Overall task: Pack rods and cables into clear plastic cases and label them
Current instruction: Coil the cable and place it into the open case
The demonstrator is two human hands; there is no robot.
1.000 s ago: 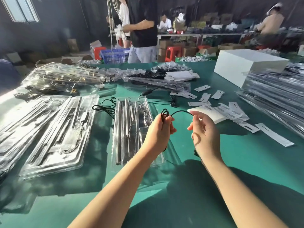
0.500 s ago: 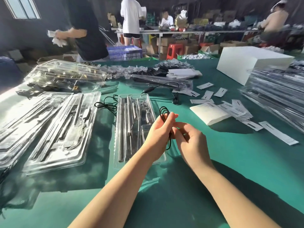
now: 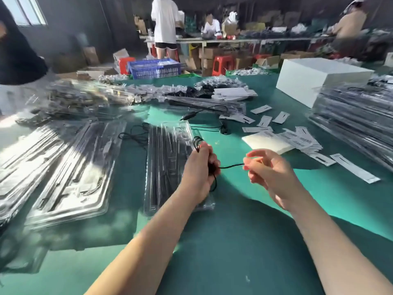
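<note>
- Thin black cable [image 3: 230, 166] – limp, light, springy – just right of open clear case [image 3: 168, 165].
- Left hand [image 3: 200, 167] clamped on coil; right hand [image 3: 265, 169] pinching free end.
- Best gripped across loops – likely to unwind otherwise.

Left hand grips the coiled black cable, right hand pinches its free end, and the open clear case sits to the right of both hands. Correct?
Not quite. The head view shows the clear case lying under and left of the left hand, not to the right of both hands. The rest holds: the left hand grips the coiled black cable, and the right hand pinches its free end.
</note>
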